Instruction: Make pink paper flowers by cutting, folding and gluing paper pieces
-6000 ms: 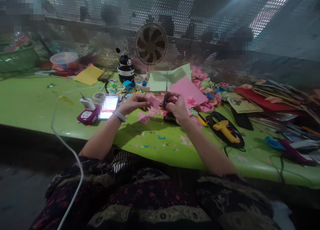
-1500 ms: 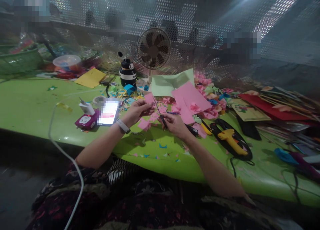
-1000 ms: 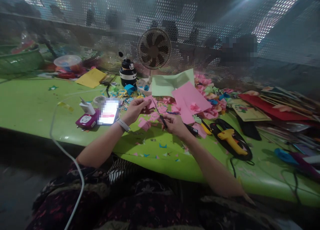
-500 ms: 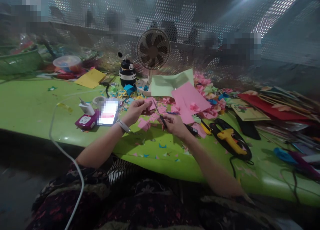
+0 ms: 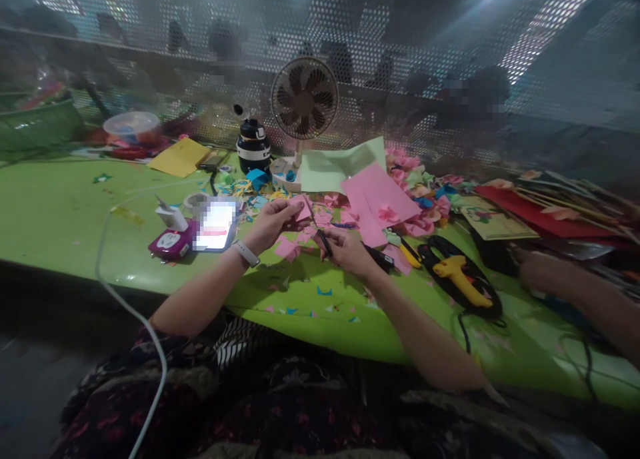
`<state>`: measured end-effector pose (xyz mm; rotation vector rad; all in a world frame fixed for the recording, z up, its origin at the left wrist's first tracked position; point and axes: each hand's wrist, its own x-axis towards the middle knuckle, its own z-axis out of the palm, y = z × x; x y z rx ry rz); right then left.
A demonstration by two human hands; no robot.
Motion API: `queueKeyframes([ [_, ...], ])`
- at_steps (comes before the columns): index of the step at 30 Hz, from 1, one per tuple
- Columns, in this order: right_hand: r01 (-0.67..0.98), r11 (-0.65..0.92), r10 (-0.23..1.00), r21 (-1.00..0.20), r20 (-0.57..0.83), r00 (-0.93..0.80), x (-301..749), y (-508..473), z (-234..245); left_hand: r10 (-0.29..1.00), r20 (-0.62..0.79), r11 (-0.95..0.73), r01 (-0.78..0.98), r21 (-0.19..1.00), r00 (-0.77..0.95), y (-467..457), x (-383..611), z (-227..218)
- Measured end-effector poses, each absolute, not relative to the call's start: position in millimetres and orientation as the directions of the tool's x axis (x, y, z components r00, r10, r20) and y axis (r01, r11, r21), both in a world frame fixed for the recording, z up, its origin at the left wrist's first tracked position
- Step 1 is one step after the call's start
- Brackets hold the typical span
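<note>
My left hand (image 5: 270, 222) pinches a small folded piece of pink paper (image 5: 301, 207) above the green table (image 5: 65, 206). My right hand (image 5: 347, 249) is closed round the black handles of small scissors (image 5: 320, 231), whose blades point up and left at the paper's edge. Pink and blue paper scraps (image 5: 289, 248) lie on the table under and around both hands. A lit phone (image 5: 216, 217) lies just left of my left wrist.
A small desk fan (image 5: 304, 102) and a black flask (image 5: 253, 146) stand behind the hands. Pink and pale green sheets (image 5: 380, 196) lie to the right, then a yellow glue gun (image 5: 457, 276). Another person's forearm (image 5: 580, 296) reaches in at the right. A white cable (image 5: 115, 292) hangs at left.
Another person's forearm has come into view at the right over the table. My hands, the pink paper and the scissors have stayed almost in place.
</note>
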<state>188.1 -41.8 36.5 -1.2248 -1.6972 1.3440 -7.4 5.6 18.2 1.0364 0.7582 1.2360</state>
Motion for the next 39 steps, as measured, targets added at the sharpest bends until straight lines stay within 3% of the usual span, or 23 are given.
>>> queueKeyframes([
  [8, 0.282, 0.049, 0.925, -0.958, -0.063, -0.374, 188.1, -41.8, 34.9, 0.986, 0.050, 0.009, -0.356, 0.934, 0.158, 8.9, -8.7, 13.3],
  [11, 0.269, 0.001, 0.918, -0.963, -0.106, -0.383, 187.3, -42.1, 34.1, 0.995, 0.029, 0.016, -0.446, 0.895, 0.095, 13.3, -7.6, 12.8],
  [16, 0.284, -0.052, 0.906, -0.958, -0.164, -0.390, 182.0, -43.3, 33.0, 0.969, -0.055, 0.190, -0.591, 0.784, 0.239, 11.9, -2.2, 17.2],
  [19, 0.327, -0.072, 0.905, -0.942, -0.199, -0.376, 179.1, -43.9, 32.4, 0.959, -0.044, 0.210, -0.596, 0.775, 0.281, 6.8, 1.1, 16.8],
  [26, 0.402, -0.094, 0.912, -0.911, -0.241, -0.332, 178.1, -41.5, 27.0, 0.933, -0.205, 0.347, -0.585, 0.733, 0.297, 3.0, 3.9, 15.5],
  [34, 0.333, -0.115, 0.905, -0.936, -0.237, -0.354, 179.2, -39.8, 24.5, 0.966, -0.192, 0.258, -0.568, 0.781, 0.175, 19.5, -4.9, 4.5],
  [39, 0.446, -0.016, 0.900, -0.895, -0.207, -0.384, 182.8, -33.6, 13.6, 0.990, -0.132, 0.136, -0.532, 0.836, 0.045, 28.2, -16.2, 3.5],
])
